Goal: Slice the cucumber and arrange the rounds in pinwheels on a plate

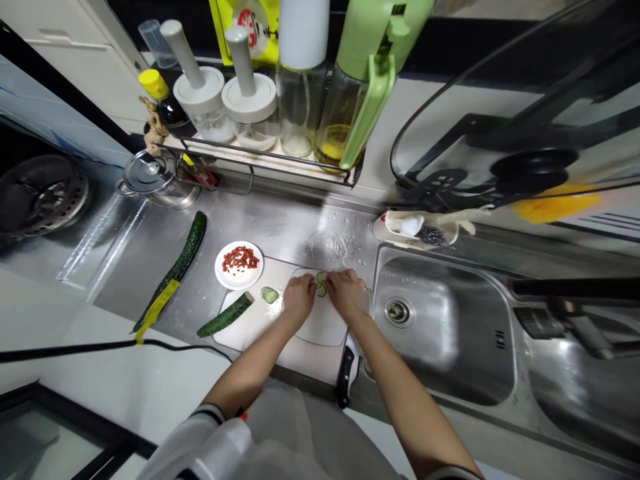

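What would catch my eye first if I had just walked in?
Probably the left hand and right hand, close together near the middle, with thin green slices between them. Next, the bright red pieces in a small white dish, just beyond the cut cucumber. Then the big light-green bottle at the right end of the rack above the counter.
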`<state>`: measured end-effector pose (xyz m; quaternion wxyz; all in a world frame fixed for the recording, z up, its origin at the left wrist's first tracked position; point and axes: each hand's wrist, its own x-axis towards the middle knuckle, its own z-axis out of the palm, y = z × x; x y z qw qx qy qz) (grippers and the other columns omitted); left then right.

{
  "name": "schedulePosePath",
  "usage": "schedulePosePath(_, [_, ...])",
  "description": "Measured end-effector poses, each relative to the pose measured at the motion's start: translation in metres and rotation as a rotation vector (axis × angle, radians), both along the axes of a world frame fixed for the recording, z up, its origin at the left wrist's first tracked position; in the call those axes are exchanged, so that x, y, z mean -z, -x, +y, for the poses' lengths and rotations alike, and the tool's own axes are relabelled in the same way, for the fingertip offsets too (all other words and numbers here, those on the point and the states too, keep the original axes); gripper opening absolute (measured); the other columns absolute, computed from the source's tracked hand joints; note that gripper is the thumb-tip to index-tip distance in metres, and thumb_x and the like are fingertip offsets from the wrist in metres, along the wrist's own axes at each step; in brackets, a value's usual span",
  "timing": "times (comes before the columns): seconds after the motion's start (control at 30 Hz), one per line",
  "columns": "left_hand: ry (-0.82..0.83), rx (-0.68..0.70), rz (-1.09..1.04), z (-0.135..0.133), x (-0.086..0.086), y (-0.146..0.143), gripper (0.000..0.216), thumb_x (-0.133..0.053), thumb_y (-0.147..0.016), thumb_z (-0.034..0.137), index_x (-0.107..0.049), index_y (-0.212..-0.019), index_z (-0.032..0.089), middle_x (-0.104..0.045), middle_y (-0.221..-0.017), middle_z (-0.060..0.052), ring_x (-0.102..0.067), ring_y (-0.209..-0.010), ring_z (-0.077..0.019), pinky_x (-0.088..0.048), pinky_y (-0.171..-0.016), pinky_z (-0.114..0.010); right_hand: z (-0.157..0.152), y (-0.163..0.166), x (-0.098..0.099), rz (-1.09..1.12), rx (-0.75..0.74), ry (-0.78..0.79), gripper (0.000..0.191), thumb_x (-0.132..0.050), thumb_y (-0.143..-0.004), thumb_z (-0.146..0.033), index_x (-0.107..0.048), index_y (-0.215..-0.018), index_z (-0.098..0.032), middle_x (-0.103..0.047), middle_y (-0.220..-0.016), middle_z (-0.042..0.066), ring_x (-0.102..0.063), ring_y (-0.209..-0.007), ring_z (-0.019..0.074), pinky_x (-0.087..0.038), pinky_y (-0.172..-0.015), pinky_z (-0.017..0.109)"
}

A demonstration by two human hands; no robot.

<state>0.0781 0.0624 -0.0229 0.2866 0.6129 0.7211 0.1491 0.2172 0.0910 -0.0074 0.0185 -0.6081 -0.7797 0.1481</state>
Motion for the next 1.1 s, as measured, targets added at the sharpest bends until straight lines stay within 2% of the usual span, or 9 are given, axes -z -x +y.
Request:
schedulePosePath(0.13, [-0.05, 0.007, -0.024, -0.001, 0.002, 0.0, 0.022, -0.051, -0.083, 0.018, -0.059, -0.103, 0.02, -0.063, -0.092, -0.006, -0.053, -0.092, -0.0209, -0.039, -0.078, -0.029, -0.002, 0.0, 0.001, -0.006, -0.003, -0.033, 0.019, -0.046, -0.089, -0.031, -0.063, -0.086, -0.023, -0.062, -0.092, 0.006, -0.04, -0.096, 0.0226, -0.022, -0.065, 0.031])
schedulePosePath(0.3, [-0.09, 0.002, -0.036, -0.003, 0.0, 0.001, 0.021, -0.052, -0.083, 0.017, -0.059, -0.103, 0.02, -0.058, -0.1, -0.006, -0.052, -0.093, -0.0183, -0.04, -0.08, -0.028, -0.004, 0.0, 0.006, -0.011, -0.017, -0.052, 0.022, -0.044, -0.09, -0.031, -0.064, -0.085, -0.022, -0.062, -0.089, 0.006, -0.041, -0.094, 0.0219, -0.022, -0.067, 0.032])
schedulePosePath(0.47, [-0.072, 0.075, 0.007, -0.004, 0.001, 0.003, 0.016, -0.048, -0.086, 0.02, -0.064, -0.089, 0.021, -0.057, -0.091, -0.006, -0.051, -0.087, -0.0177, -0.039, -0.076, -0.027, -0.006, -0.005, 0.01, 0.012, -0.101, -0.081, 0.021, -0.044, -0.09, -0.028, -0.065, -0.089, -0.023, -0.063, -0.087, 0.006, -0.041, -0.098, 0.0219, -0.023, -0.072, 0.033])
schedulePosePath(0.63, [-0.08, 0.089, 0.04, -0.004, 0.004, 0.003, 0.018, -0.047, -0.087, 0.022, -0.065, -0.089, 0.021, -0.057, -0.09, -0.006, -0.051, -0.088, -0.018, -0.04, -0.076, -0.028, -0.009, -0.009, 0.011, 0.006, -0.184, -0.138, 0.017, -0.047, -0.089, -0.025, -0.063, -0.091, -0.022, -0.062, -0.089, 0.006, -0.04, -0.103, 0.0228, -0.024, -0.076, 0.034])
schedulePosePath(0.8, [-0.105, 0.081, 0.024, -0.005, 0.002, 0.006, 0.017, -0.049, -0.086, 0.021, -0.065, -0.092, 0.021, -0.059, -0.09, -0.005, -0.053, -0.086, -0.0171, -0.042, -0.076, -0.027, -0.013, -0.011, 0.012, 0.052, -0.185, -0.189, 0.017, -0.048, -0.089, -0.025, -0.064, -0.095, -0.022, -0.063, -0.088, 0.006, -0.042, -0.101, 0.0222, -0.025, -0.076, 0.033])
schedulePosePath(0.97, [-0.196, 0.02, -0.001, -0.017, -0.013, 0.035, 0.021, -0.049, -0.085, 0.02, -0.063, -0.101, 0.02, -0.061, -0.098, -0.006, -0.055, -0.092, -0.0174, -0.043, -0.083, -0.028, -0.025, -0.013, 0.01, 0.134, -0.1, -0.228, 0.018, -0.049, -0.088, -0.024, -0.066, -0.094, -0.022, -0.064, -0.087, 0.005, -0.044, -0.097, 0.0211, -0.028, -0.076, 0.032])
schedulePosePath(1.1, [-0.171, -0.077, 0.066, -0.038, -0.019, 0.071, 0.025, -0.047, -0.085, 0.019, -0.061, -0.106, 0.019, -0.062, -0.098, -0.007, -0.057, -0.09, -0.018, -0.043, -0.083, -0.028, -0.045, -0.014, 0.008, 0.197, -0.046, -0.226, 0.018, -0.049, -0.087, -0.022, -0.067, -0.09, -0.021, -0.064, -0.084, 0.005, -0.045, -0.096, 0.0209, -0.03, -0.074, 0.03])
